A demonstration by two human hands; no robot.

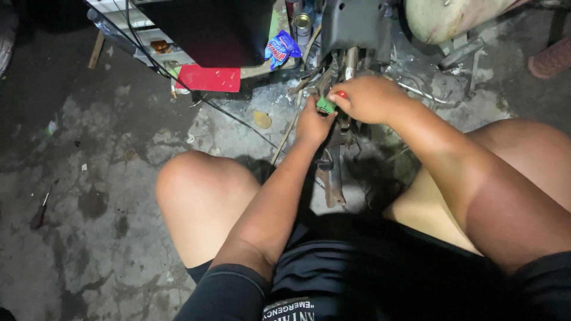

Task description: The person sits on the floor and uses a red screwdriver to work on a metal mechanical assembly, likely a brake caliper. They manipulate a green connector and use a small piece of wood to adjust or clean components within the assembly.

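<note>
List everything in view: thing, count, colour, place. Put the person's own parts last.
Small connector piece: one, green, pinched between both hands.
Metal frame parts and wires: several, dark and rusty, on the floor under the hands.
Flat card: one, red, upper middle.
Snack wrapper: one, blue and red, top centre.
Tin can: one, metallic, top centre.
Screwdriver: one, dark, far left on the floor.
Concrete floor: grey, stained.
Left hand: fingers on the green piece.
Right hand: fingers on the green piece.
Knees: two, bare, either side.
</note>
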